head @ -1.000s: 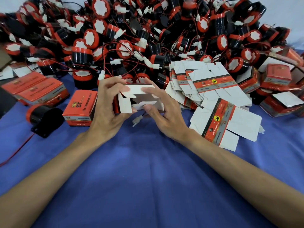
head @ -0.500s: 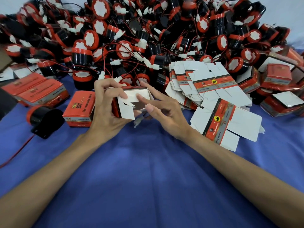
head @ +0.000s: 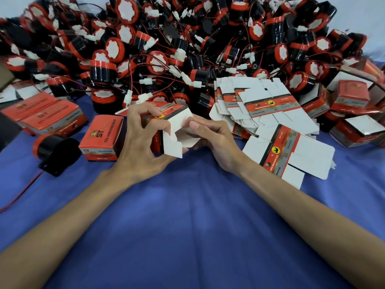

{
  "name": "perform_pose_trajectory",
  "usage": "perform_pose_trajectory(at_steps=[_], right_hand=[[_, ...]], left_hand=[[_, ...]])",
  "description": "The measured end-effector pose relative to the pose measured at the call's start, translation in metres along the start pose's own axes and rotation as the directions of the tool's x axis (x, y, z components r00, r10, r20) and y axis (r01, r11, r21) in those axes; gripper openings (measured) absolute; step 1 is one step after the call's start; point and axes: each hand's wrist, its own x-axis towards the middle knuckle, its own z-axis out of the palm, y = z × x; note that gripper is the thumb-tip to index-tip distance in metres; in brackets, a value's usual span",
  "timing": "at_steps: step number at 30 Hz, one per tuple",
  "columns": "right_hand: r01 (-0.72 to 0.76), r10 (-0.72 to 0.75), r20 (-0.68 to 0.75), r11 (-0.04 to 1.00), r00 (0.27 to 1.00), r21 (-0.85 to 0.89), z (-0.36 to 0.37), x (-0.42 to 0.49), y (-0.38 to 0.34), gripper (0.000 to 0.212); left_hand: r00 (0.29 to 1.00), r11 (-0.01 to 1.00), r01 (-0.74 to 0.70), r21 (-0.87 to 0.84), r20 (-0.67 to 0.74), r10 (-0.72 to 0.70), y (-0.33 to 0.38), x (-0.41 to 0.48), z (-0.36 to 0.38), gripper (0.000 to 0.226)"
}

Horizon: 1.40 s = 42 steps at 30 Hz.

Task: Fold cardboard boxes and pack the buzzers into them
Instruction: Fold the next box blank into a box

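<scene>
Red-black buzzers; orange-red, white-flapped box; blue cloth

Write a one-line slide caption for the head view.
Left hand and right hand grip a half-folded cardboard box over a blue cloth, flat box blanks at right, buzzer heap behind.

Light is coming soft and even from above, mid-level, nothing harsh. The desk cloth is showing a paler patch at centre and darkening toward the bottom corners. The left hand and right hand are casting only faint, diffuse shadows just beneath them. White flaps of the box are reading bright but not clipping. Glossy black bodies in the buzzer pile are catching small highlights. Centre is reading sharp; the pile is smearing toward the top and both upper corners. Wide-angle lens is bowing the edges and stretching the forearms at the lower corners.
</scene>
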Motion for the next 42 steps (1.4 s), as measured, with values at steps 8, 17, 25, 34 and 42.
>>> perform_pose_trajectory(at_steps=[8, 17, 25, 34, 42], right_hand=[[0.105, -0.104, 0.017, 0.979, 0.994, -0.173, 0.0052, -0.0037, -0.0036, 0.013], [-0.011, 0.011, -0.005, 1.000, 1.000, 0.000, 0.0019, 0.0000, -0.0035, 0.041], [-0.069, 0.069, 0.007, 0.998, 0.998, 0.003, -0.0018, 0.0034, -0.0021, 0.047], [0.022, -0.020, 0.027, 0.995, 0.999, -0.102, 0.0019, 0.0025, -0.0004, 0.046], [-0.031, 0.032, 0.038, 0.998, 0.999, -0.046, -0.0028, 0.0006, -0.0019, 0.047]], left_hand=[[0.999, 0.999, -0.027, 0.017, 0.017, 0.027, 0.0019, 0.0008, -0.0044, 0.057], [0.997, 0.997, -0.074, 0.006, 0.022, 0.074, 0.0029, 0.0000, -0.0030, 0.058], [0.995, 0.992, -0.099, -0.073, 0.008, 0.100, -0.0002, -0.0013, -0.0025, 0.057], [0.998, 0.998, -0.050, -0.039, 0.022, 0.051, -0.0014, -0.0029, -0.0026, 0.047], [0.998, 0.999, -0.046, -0.023, -0.039, 0.045, 0.0018, 0.0001, -0.0041, 0.056]])
